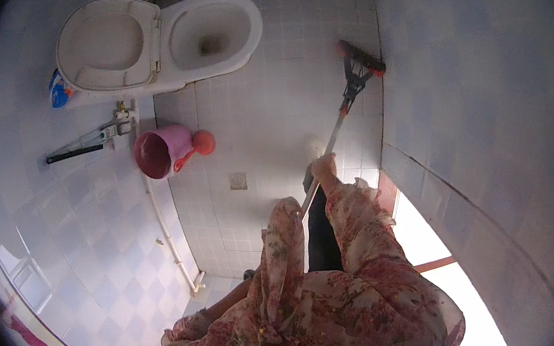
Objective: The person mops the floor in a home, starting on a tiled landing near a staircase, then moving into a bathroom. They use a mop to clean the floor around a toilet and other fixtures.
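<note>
My right hand point(326, 167) grips the metal pole point(335, 133) of a mop, partway along its length. The pole slants up and away to a dark mop head point(361, 56) with red-orange ends, probably a squeeze sponge mop. That head lies on the tiled floor point(273, 115) close against the foot of the right wall. My left forearm point(229, 298) shows at the lower middle, but the left hand is hidden behind a fold of my patterned garment point(283, 246). The lower end of the pole disappears behind the same cloth.
A toilet point(244, 13) with its lid raised stands at upper left. Near it are a pink bucket point(177, 137), a red dipper point(203, 142) and a squeegee-like tool point(74, 152) by the wall. A floor drain point(238, 180) and wall pipe point(165, 219) lie left; a bright doorway opens right.
</note>
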